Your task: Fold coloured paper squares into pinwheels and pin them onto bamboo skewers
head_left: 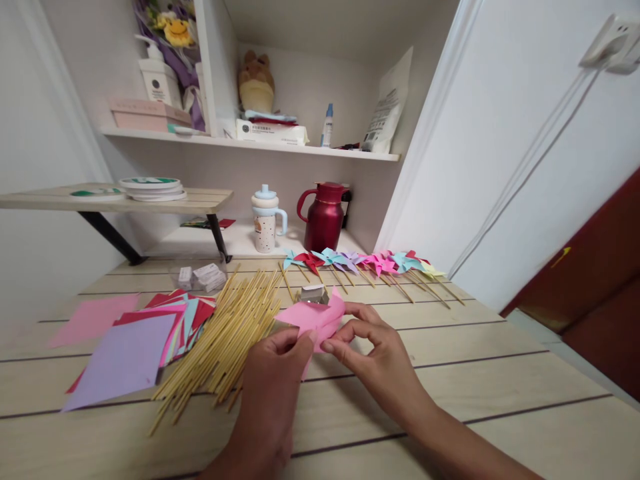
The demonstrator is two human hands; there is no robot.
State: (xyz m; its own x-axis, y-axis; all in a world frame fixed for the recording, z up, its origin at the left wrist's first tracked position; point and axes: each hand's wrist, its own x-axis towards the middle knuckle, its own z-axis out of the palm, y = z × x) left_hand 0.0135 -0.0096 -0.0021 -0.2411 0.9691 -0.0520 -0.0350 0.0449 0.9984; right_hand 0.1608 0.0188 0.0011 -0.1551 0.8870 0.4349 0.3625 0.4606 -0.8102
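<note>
Between my two hands is a pink paper pinwheel [311, 315], its corners folded inward, held just above the table. My left hand [278, 365] pinches it near the middle with thumb and fingers. On the other side, my right hand [369, 339] grips a right-hand fold of the paper between thumb and index finger. Right behind the paper sits a small metallic box-like object [313, 294], partly covered by it. A large pile of thin wooden sticks [225, 340] lies beside my left hand.
Coloured paper squares [125, 350] spread at the left. Finished pinwheels on sticks [350, 260] line the table's back edge. Small white boxes [209, 276] lie behind the papers. A red jug [325, 217] and a white cup [265, 223] stand under the shelf [260, 148].
</note>
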